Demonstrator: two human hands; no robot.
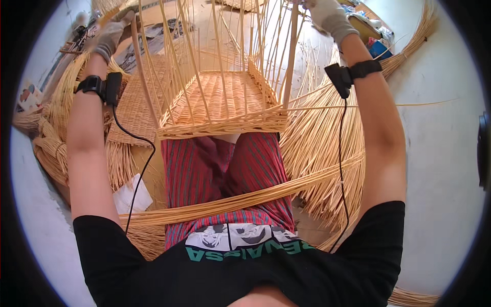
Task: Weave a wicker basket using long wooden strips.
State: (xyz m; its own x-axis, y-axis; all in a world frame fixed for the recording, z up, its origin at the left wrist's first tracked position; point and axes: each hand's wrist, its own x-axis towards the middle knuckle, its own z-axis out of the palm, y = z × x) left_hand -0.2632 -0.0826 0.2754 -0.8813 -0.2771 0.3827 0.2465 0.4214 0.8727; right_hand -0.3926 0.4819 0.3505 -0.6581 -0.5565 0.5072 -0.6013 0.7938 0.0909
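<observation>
A woven wicker basket point(217, 100) rests against my lap, its flat woven base facing me and many thin upright stakes rising from its edges. My left hand point(113, 35), in a grey work glove, is raised at the upper left. Its fingertips come up to the top of a thick corner stick point(139, 64); the fingers are too blurred to show a grip. At the top edge, my gloved right hand point(328, 19) is next to the upper end of the other thick corner stick point(292, 51). Its fingers are partly cut off by the frame.
A bundle of long canes point(240, 200) lies across my thighs. On the right spreads a big heap of cane point(322, 138); more cane bundles point(56, 143) and a woven panel point(135, 107) are on the left. A blue container point(378, 49) stands far right.
</observation>
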